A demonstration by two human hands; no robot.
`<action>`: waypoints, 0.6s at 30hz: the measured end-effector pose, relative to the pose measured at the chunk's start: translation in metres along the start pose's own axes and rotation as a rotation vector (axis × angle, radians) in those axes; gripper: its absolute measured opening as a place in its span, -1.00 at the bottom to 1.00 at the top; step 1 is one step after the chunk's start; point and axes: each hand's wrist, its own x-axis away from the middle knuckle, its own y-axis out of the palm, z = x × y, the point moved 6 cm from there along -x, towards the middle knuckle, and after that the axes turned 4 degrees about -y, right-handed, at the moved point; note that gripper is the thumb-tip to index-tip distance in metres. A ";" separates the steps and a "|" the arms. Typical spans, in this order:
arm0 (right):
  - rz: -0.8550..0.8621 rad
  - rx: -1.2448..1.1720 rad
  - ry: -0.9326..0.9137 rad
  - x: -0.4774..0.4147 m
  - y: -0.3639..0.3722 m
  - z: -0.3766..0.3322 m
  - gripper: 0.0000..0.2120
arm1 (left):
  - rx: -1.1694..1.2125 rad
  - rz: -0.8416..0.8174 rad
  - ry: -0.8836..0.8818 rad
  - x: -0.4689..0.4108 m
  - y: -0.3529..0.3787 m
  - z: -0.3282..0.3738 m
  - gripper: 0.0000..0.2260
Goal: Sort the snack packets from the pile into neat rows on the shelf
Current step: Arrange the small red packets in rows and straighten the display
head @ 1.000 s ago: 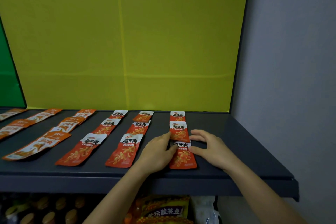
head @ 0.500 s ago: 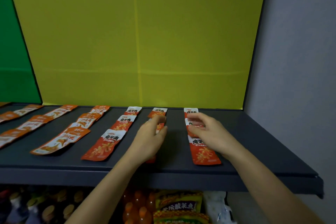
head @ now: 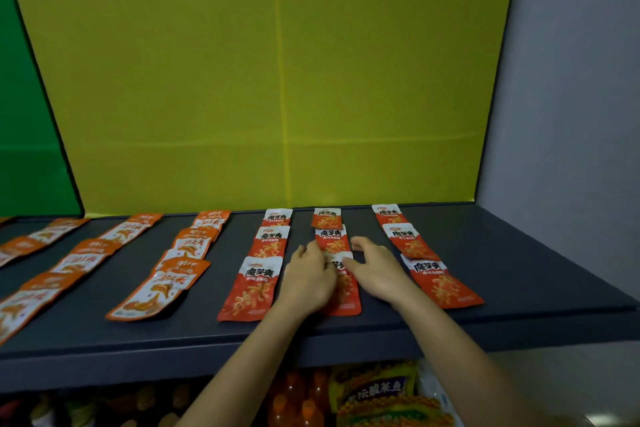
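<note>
**Two hands on the middle red row**

Nearest, below the shelf's front lip, a lower level shows orange bottles (head: 298,402) and a yellow snack bag (head: 374,392), dim and partly cut off.

On the dark grey shelf (head: 519,274), the packets lie in rows running front to back. Three rows on the right hold red packets, three to a row, nine in all. The front packet of the left red row (head: 251,289) and the front packet of the right red row (head: 441,282) lie untouched. Farther left are rows of orange-and-white packets (head: 157,288); the nearest such row shows about four, overlapping, and the rows beyond run off the left edge, so their count cannot be told.

Both forearms reach up from the bottom edge to the middle red row. The left hand (head: 306,276) lies palm down over the left side of its front packet (head: 343,291), fingers loosely together, tips at the packet's white top. The right hand (head: 377,270) rests at the packet's right edge, fingers slightly spread, touching the white top.

Behind the shelf stands a yellow back panel (head: 277,80).
</note>
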 end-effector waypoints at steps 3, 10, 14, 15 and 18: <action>0.020 0.001 0.003 0.002 0.000 0.001 -0.57 | -0.024 -0.003 0.025 0.000 0.000 0.000 -0.75; 0.032 -0.005 0.005 0.002 0.000 0.001 -0.53 | -0.036 0.018 0.079 -0.001 0.001 0.002 -0.76; 0.052 -0.055 0.000 -0.002 -0.003 0.000 -0.57 | 0.041 0.012 0.077 -0.004 0.002 0.001 -0.69; 0.051 -0.070 0.004 -0.005 -0.003 0.000 -0.58 | 0.074 0.019 0.073 -0.008 0.000 0.003 -0.69; 0.033 -0.117 0.046 -0.018 -0.001 0.002 -0.55 | 0.144 0.086 0.063 -0.023 -0.010 0.012 -0.71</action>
